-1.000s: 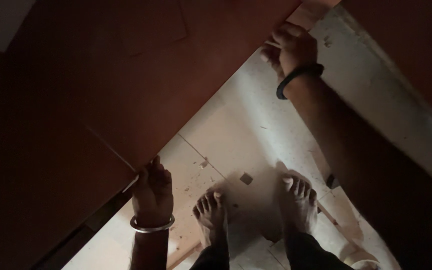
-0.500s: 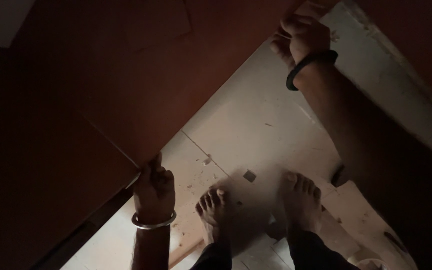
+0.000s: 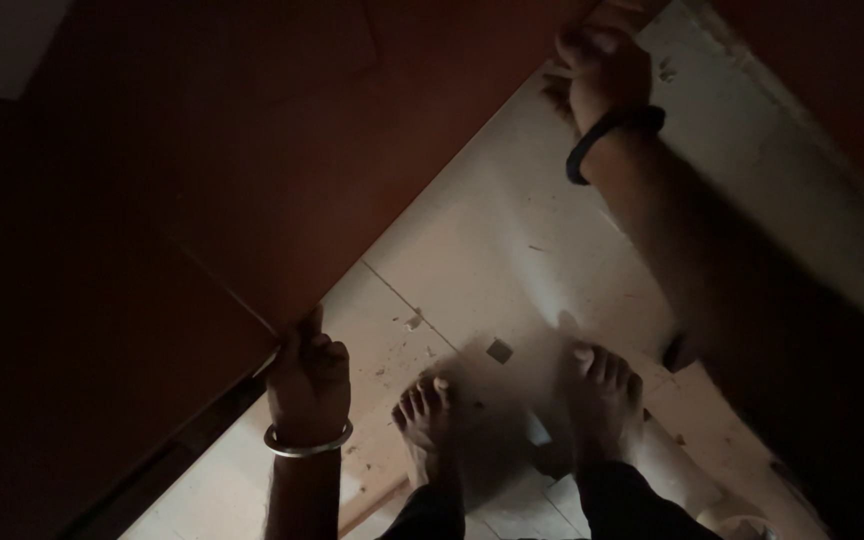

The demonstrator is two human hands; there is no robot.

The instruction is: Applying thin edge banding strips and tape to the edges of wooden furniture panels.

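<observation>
— Head view looks straight down: what are the hands on?

— A big reddish-brown board [image 3: 282,160], flat and smooth, filling the upper left of the scene and running off into the dark. The left hand [image 3: 307,375] has its fingers closed around the board's near corner. The right hand [image 3: 602,65] grips the same long edge at the far right, fingers curled over it as far as the dim light shows.

— What's underneath?

— A pale tiled floor [image 3: 492,240], scuffed and littered with small scraps. The person's bare feet, left foot [image 3: 427,415] and right foot [image 3: 602,395], stand just beside the board's edge.

— What could go wrong?

— My guess is the toes. If either grip slips on that thin edge, the board would drop close to them. The poor light makes the edge hard to judge, and loose debris underfoot could cause a stumble.
</observation>
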